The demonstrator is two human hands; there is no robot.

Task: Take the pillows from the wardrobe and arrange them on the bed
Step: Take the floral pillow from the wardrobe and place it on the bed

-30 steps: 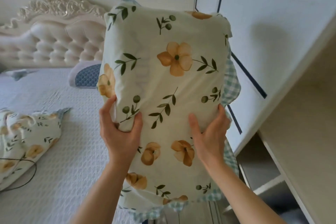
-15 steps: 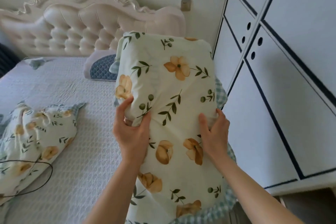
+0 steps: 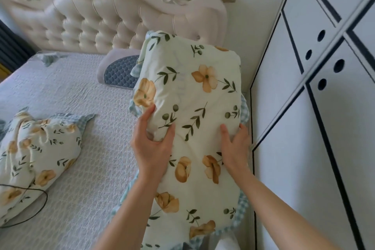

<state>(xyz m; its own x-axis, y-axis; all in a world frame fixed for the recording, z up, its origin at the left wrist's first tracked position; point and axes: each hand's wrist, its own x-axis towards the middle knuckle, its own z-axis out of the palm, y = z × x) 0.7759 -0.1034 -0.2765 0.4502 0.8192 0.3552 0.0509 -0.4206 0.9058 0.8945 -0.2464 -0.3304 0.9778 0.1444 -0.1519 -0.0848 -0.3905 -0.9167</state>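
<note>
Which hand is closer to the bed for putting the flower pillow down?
Left. The left hand grips the flowered pillow on the side over the bed. The right hand holds the edge beside the wardrobe. Probably both guide it down together.

A pillow (image 3: 194, 111) stands upright between the left hand (image 3: 153, 144) and the right hand (image 3: 236, 148), over the bed (image 3: 85, 148) at its right side. The wardrobe (image 3: 316, 128) stands right of it. Behind it, a cushion (image 3: 119, 71) lies before the headboard (image 3: 113, 18). A second pillow (image 3: 38, 152) lies on the bed at left, a cable (image 3: 30, 207) across its near end.
</note>
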